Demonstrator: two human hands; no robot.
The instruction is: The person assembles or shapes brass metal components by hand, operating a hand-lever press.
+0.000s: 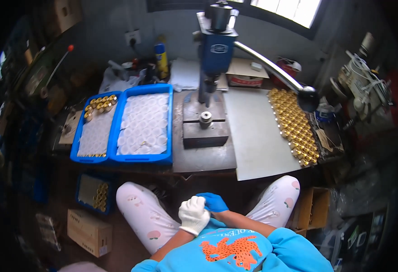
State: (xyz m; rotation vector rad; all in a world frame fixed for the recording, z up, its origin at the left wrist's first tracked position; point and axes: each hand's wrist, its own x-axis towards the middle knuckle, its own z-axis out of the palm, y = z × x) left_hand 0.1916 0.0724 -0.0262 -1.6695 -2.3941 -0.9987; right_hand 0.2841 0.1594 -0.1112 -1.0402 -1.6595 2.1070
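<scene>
My left hand (193,216) wears a white knitted glove, and my right hand (214,202) a blue one. They meet in front of my body, between my knees, below the bench edge. The left fingers are curled in, and the right fingers close against them; anything between them is hidden. Beyond the hands stands a blue hand press (218,50) with a long lever (271,65) ending in a black knob. Under its ram, a small round metal fixture (206,119) sits on a steel block (206,135).
Left of the press are two blue trays, one with white round pieces (144,120), the other with several brass fittings (100,104). Rows of brass fittings (294,127) stand on a pale sheet (258,136) at right. Below are a small blue tray (87,192) and cardboard boxes (89,232).
</scene>
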